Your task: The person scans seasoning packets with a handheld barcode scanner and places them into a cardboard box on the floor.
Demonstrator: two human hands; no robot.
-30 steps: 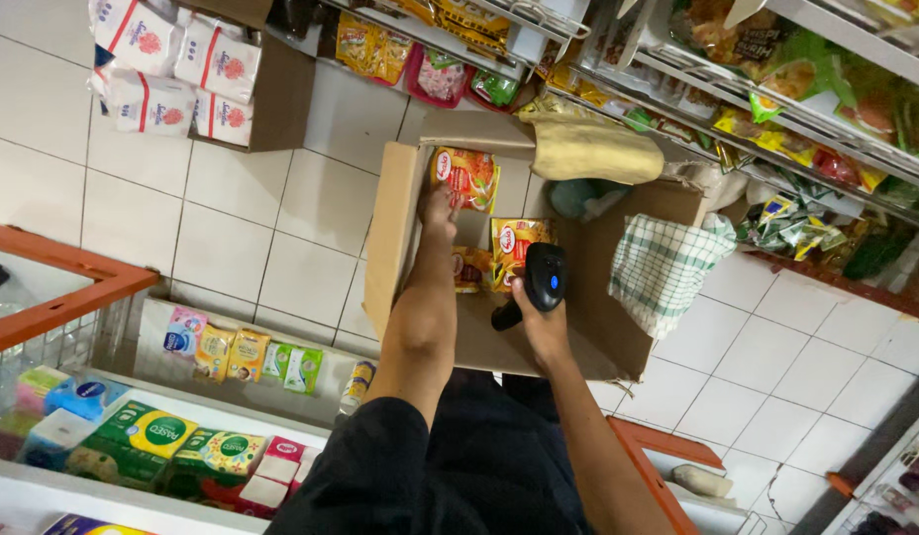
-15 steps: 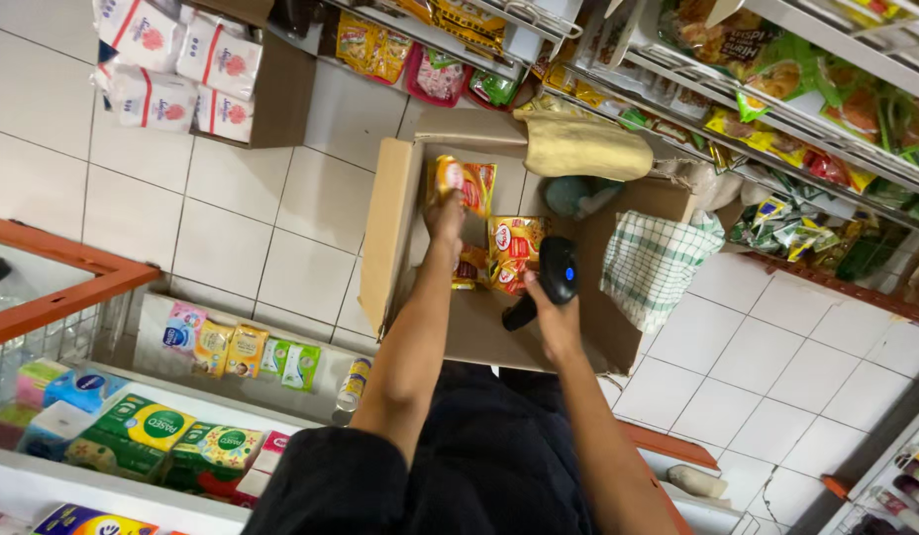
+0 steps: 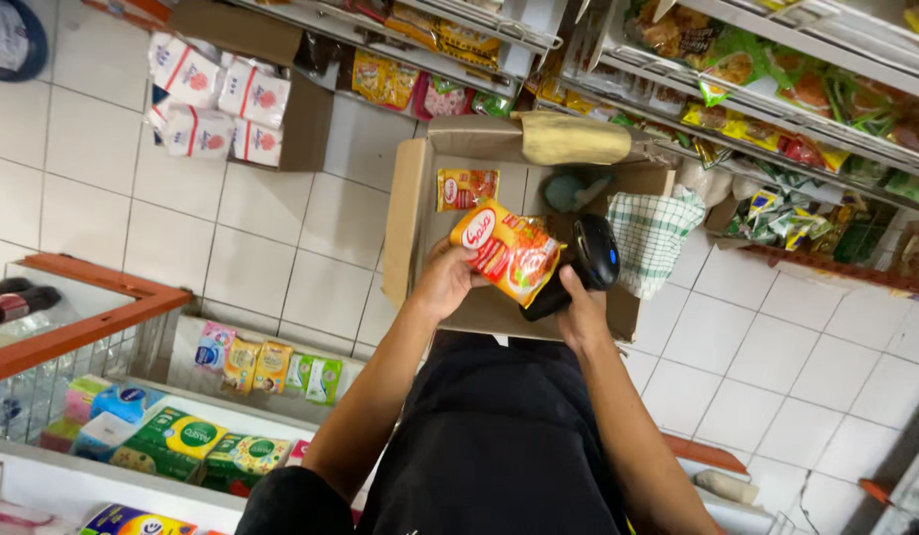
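The left hand (image 3: 448, 279) holds an orange packet (image 3: 507, 251) by its edge, fingers closed on it, just above the open box (image 3: 408, 223). The right hand (image 3: 581, 309) grips a black scanner (image 3: 590, 256), fingers wrapped around its handle, right beside the packet. Another small packet (image 3: 466, 187) lies inside the box. A checked cloth (image 3: 650, 238) hangs over the box's right side.

Over an open cardboard box (image 3: 410, 218) on the white tiled floor, the left hand (image 3: 448, 282) grips an orange snack packet (image 3: 507, 252), while the right hand (image 3: 581, 315) holds a black handheld scanner (image 3: 584, 262) just beside it. Another packet (image 3: 466, 187) lies inside the box, and a checked cloth (image 3: 650, 238) drapes its right edge.
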